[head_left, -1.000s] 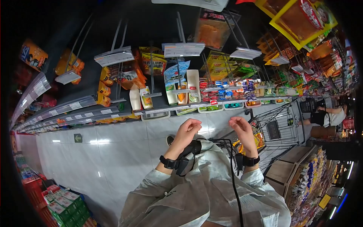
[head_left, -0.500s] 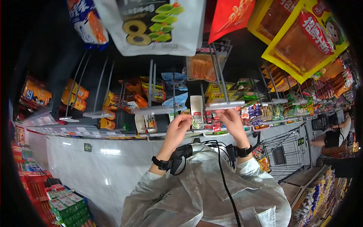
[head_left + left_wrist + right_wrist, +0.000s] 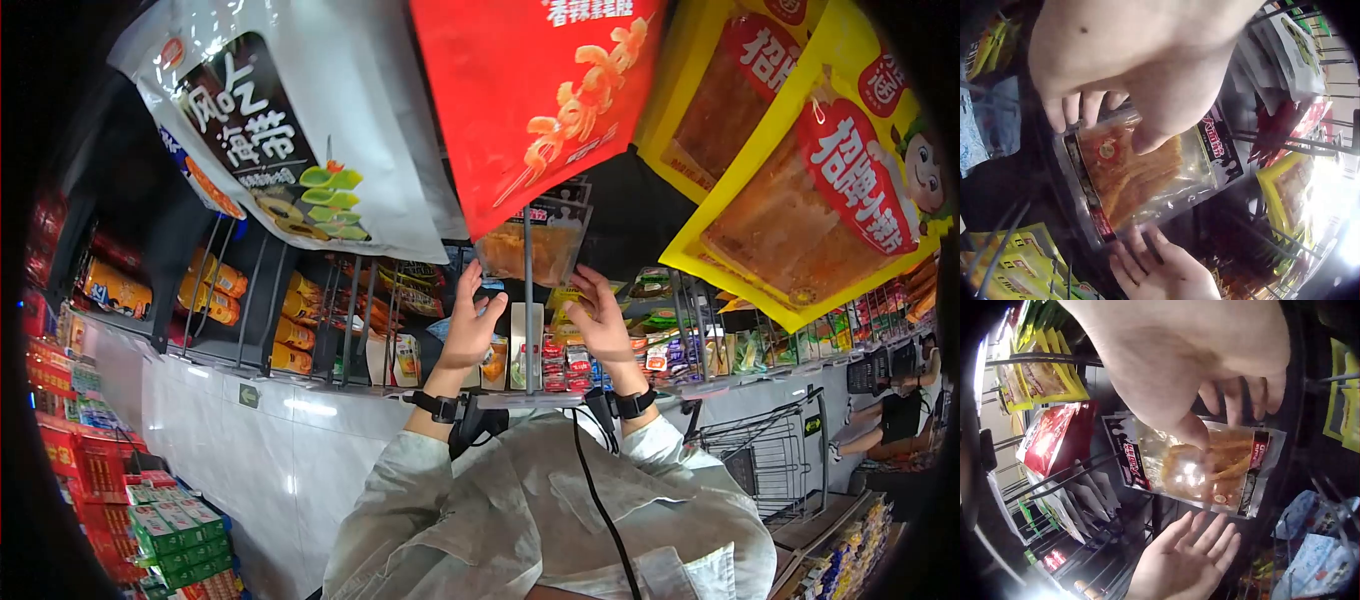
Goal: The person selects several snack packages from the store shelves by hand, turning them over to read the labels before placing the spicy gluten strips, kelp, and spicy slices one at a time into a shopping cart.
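Observation:
A clear packet of orange-brown snack strips with a black printed header hangs among the display hooks in front of me. My left hand is raised at its left side, fingers extended and thumb apart. On the opposite side my right hand reaches up the same way, fingertips close to the packet's edge. In the left wrist view, the left thumb overlaps the front of the packet. From the right wrist, the right thumb likewise lies over the packet's face, with the other fingers at its far edge.
A grey-white seaweed bag, a red bag and yellow bags hang close above. Metal hooks project toward me. At right stand a shopping cart and another person. Stacked green boxes sit on the floor at left.
Both hands have risen from in front of my body to the two sides of the hanging packet, their fingers straightening. The view has moved closer to the shelf, so the bags above look larger.

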A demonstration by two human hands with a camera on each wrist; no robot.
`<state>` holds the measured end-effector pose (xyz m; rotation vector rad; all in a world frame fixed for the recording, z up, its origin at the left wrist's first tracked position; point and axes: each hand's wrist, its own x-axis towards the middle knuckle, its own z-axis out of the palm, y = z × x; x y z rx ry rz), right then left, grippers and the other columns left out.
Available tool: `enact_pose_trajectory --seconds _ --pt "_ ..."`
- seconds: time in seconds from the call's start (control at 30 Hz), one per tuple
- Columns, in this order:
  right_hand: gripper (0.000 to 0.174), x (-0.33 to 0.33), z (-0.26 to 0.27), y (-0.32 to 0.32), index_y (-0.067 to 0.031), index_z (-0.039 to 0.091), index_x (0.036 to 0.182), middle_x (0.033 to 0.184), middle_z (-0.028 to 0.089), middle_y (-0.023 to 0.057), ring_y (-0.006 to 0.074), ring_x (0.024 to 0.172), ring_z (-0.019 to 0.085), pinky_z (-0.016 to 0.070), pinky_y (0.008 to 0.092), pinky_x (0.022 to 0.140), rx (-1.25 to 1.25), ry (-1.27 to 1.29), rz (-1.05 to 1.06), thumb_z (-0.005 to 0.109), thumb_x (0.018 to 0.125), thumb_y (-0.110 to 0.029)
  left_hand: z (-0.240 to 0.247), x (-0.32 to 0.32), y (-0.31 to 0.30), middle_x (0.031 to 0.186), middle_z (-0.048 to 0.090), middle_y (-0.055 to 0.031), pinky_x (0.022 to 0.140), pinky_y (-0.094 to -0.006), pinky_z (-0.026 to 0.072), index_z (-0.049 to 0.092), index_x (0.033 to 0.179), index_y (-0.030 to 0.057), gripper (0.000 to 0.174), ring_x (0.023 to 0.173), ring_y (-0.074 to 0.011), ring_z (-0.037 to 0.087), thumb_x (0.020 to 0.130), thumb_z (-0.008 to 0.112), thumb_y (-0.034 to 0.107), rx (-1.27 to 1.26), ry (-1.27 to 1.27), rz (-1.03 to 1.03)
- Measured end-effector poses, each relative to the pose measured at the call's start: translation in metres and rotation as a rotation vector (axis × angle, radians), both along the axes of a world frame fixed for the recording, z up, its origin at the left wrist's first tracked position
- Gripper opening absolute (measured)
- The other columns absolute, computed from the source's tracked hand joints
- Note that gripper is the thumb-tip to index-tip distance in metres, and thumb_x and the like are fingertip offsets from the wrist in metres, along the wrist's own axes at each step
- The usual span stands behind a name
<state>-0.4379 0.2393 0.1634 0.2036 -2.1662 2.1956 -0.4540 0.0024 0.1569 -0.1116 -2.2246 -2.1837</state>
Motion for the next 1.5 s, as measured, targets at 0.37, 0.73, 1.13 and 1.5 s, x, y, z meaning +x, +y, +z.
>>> enact_pose_trajectory --seconds 0.37,0.73,1.13,1.5 --pt "0.030 0.022 0.010 0.002 -0.0004 0.059 0.128 0.111 0.066 0.0013 0.0068 0.102 0.060 0.0474 0.0231 0.092 -0.068 -0.117 0.157 0.065 0.098 -0.003 -0.002 0.026 0.000 0.098 0.061 -0.0004 0.084 -0.0231 0.0461 0.056 0.106 0.0010 0.016 0.093 -0.0059 0.055 0.101 0.064 0.013 0.132 -0.109 -0.125" --pt "0.029 0.094 0.032 -0.027 0.0003 0.058 0.122 0.110 0.071 0.0066 0.0103 0.099 0.067 0.0551 0.0252 0.084 -0.052 -0.240 0.096 0.068 0.095 0.001 0.036 0.098 -0.027 0.078 0.052 0.0040 0.061 -0.0217 0.0356 0.049 0.098 0.0044 0.017 0.070 -0.0020 0.043 0.102 0.062 0.014 0.132 -0.110 -0.173" --pt "0.028 0.213 0.043 -0.087 0.0015 0.056 0.122 0.109 0.069 0.0052 0.0102 0.100 0.066 0.0569 0.0256 0.085 -0.153 -0.097 -0.065 0.064 0.096 0.006 0.057 0.165 -0.078 0.094 0.065 -0.0034 0.076 -0.0248 0.0454 0.052 0.108 0.0018 0.018 0.086 -0.0059 0.057 0.103 0.061 0.016 0.163 -0.071 -0.386" --pt "0.027 0.296 0.065 -0.136 0.0038 0.057 0.124 0.111 0.070 0.0077 0.0123 0.095 0.069 0.0583 0.0264 0.083 -0.121 -0.205 -0.258 0.062 0.098 0.003 0.042 0.219 -0.105 0.085 0.065 -0.0039 0.069 -0.0249 0.0452 0.051 0.108 0.0018 0.019 0.078 -0.0060 0.056 0.103 0.060 0.017 0.237 -0.106 -0.510"
